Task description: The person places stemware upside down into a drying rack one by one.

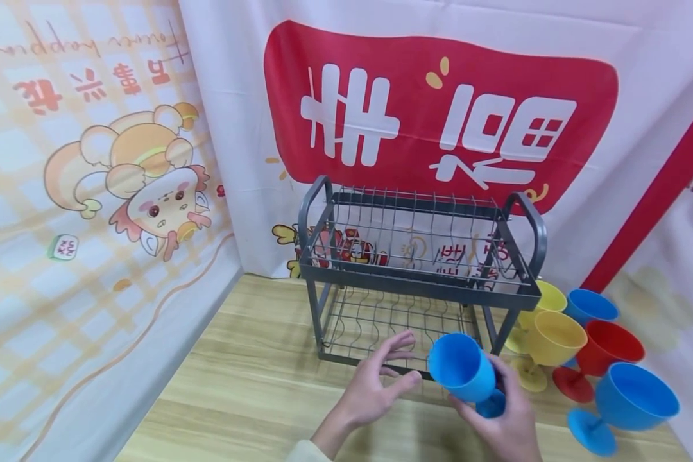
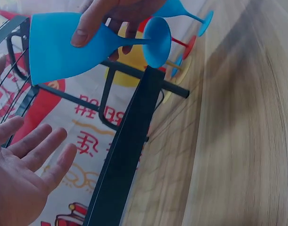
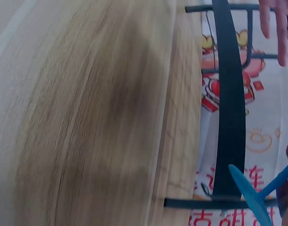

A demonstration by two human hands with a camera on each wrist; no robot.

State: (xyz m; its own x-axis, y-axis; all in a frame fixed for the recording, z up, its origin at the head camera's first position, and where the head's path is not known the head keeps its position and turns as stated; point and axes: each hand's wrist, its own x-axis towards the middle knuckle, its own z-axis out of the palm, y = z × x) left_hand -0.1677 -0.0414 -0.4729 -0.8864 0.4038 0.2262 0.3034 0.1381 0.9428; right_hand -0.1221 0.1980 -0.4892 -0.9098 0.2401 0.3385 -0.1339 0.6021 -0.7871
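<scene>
Wood-grain tabletop (image 1: pixel 254 372) ran under both hands, white cloth backdrop (image 1: pixel 237 77) beyond them. Right hand (image 1: pixel 511 427) gripped a blue plastic-looking stemmed goblet (image 1: pixel 462 369) by the bowl, roughly mouth up, foot off the table. Left hand (image 1: pixel 375 388) held nothing: fingers spread, just left of that goblet, apart from it. Dark grey two-tier metal wire rack (image 1: pixel 416 285) stood just ahead of both hands. To the right of the right hand: two yellow goblets (image 1: pixel 554 337), one red goblet (image 1: pixel 606 350) and two more blue goblets (image 1: pixel 635 398), packed close. Risks, my read: foot could have clipped the rack's lower front rail if carried forward too low; smooth bowl could have slipped if the pinch loosened; a swing right could have toppled the standing set. Hard to make out: whether foot touched rail, since they overlapped in the left wrist view. Bowl and most of the right hand were cut off in the right wrist view; head view hid part of the stem, and front goblets covered the rear ones.
</scene>
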